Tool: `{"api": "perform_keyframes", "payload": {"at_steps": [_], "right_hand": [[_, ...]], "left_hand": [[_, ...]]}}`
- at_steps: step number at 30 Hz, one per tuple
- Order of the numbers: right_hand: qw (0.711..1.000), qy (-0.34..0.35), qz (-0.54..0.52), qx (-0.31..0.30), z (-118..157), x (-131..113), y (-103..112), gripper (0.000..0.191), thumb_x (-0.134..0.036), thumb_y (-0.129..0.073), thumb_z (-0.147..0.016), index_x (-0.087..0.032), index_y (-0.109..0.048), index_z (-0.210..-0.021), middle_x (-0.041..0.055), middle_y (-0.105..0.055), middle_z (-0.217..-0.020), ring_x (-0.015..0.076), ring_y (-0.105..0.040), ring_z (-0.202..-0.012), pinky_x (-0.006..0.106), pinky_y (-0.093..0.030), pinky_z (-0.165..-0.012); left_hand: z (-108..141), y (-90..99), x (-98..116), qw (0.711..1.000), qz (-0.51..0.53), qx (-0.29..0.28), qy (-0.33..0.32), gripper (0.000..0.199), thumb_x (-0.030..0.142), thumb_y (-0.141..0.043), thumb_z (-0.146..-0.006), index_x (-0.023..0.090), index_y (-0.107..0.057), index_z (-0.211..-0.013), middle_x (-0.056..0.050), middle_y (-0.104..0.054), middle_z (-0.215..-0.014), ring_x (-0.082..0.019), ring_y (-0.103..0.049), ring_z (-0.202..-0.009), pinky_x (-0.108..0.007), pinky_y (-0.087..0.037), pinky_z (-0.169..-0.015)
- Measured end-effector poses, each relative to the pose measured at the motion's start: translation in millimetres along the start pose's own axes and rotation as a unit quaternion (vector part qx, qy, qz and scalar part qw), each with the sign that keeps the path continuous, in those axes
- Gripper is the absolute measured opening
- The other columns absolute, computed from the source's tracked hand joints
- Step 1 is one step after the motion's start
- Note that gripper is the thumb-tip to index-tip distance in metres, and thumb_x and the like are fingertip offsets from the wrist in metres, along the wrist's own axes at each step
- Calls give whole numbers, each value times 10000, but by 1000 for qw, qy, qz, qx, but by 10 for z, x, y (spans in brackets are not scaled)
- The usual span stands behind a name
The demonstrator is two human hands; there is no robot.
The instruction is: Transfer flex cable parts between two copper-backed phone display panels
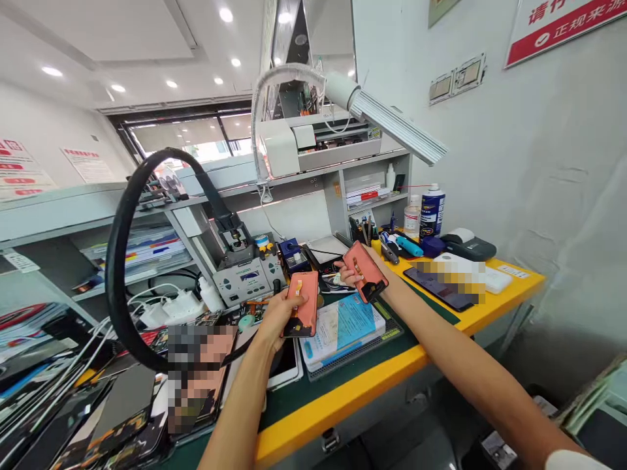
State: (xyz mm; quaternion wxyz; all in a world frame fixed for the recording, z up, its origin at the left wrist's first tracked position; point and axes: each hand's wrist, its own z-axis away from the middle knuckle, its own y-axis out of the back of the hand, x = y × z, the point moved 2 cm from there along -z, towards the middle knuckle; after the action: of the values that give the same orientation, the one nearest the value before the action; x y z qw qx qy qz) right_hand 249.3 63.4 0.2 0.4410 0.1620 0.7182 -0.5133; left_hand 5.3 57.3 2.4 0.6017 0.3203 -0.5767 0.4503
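My left hand (283,313) is closed on a copper-backed phone screen (304,307), thumb lying across its back near a small flex cable. A second copper-backed phone screen (368,266) is held tilted in my right hand (349,275), fingers gripping its left edge. A flex cable and a black lower part show on that one. Both screens are raised and apart from each other. Beneath them lies a blue and white box (345,326) on a dark green mat.
A grey rework station (249,279) with a thick black hose (113,261) stands left. Stacked phone parts (122,405) fill the left side. At right are a dark phone (431,287), a white box (494,277) and a blue spray can (432,212). A lamp (396,124) hangs above.
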Motion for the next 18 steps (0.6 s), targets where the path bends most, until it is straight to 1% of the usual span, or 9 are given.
{"api": "perform_keyframes", "payload": {"at_steps": [2,3,4,6,9,12,14,16,18], "right_hand": [[1000,4,-23,18,91,-150,-13,657,-766,-394,-848,-143,-520,-1017,42,-474,-721,156,-395,-534,269,-379,-386],[999,8,-42,32,128,-209,-34,711,-809,-389,-820,-139,-517,-1019,51,-483,-732,155,-405,-544,266,-386,-394],[996,14,-73,44,158,-253,-67,715,-808,-399,-819,-135,-517,-1028,62,-498,-749,154,-416,-554,259,-390,-403],[993,7,-114,32,201,-284,-169,628,-711,-395,-883,-120,-519,-1056,92,-531,-798,160,-446,-583,253,-401,-422],[992,-49,-110,-49,232,-212,-351,515,-549,-386,-932,-87,-526,-1110,133,-571,-877,186,-505,-645,292,-463,-484],[986,-118,-49,-104,246,-92,-449,457,-465,-436,-912,-76,-532,-1133,145,-613,-921,224,-578,-712,390,-541,-622],[983,-154,24,-99,245,-31,-438,419,-422,-464,-899,-81,-539,-1129,169,-651,-970,265,-635,-771,449,-560,-698],[974,-171,142,-49,232,3,-367,411,-436,-500,-891,-93,-559,-1108,187,-681,-1013,294,-676,-826,461,-571,-728],[950,-168,261,19,205,13,-270,415,-479,-571,-868,-110,-593,-1056,178,-703,-1015,286,-695,-848,420,-582,-730]], "left_hand": [[-8,36,6,1000,-27,1,-1,356,264,-808,-656,170,-586,-918,11,-635,-619,-136,-595,-469,-234,-497,-462],[-7,54,11,999,-41,0,0,384,287,-816,-652,174,-584,-937,10,-638,-633,-138,-596,-482,-234,-492,-461],[-3,72,21,998,-56,-4,1,407,310,-821,-651,177,-584,-952,8,-643,-649,-141,-596,-495,-233,-484,-458],[22,109,57,996,-87,-17,0,433,347,-828,-648,172,-595,-968,3,-647,-673,-137,-587,-512,-221,-455,-453],[102,159,152,989,-136,-52,-11,461,357,-861,-607,149,-637,-951,-1,-655,-710,-118,-569,-546,-195,-413,-473],[190,218,244,980,-180,-76,-25,485,386,-880,-582,134,-669,-939,-6,-662,-743,-117,-566,-591,-190,-397,-506],[220,275,282,976,-204,-65,-35,488,445,-855,-616,127,-667,-935,-4,-646,-715,-119,-547,-578,-195,-376,-496],[228,343,308,973,-220,-35,-52,498,509,-803,-671,124,-648,-946,7,-611,-672,-112,-510,-547,-197,-338,-473],[229,406,329,971,-227,-5,-72,523,561,-734,-731,126,-625,-1001,16,-584,-660,-106,-478,-529,-200,-310,-462]]}}
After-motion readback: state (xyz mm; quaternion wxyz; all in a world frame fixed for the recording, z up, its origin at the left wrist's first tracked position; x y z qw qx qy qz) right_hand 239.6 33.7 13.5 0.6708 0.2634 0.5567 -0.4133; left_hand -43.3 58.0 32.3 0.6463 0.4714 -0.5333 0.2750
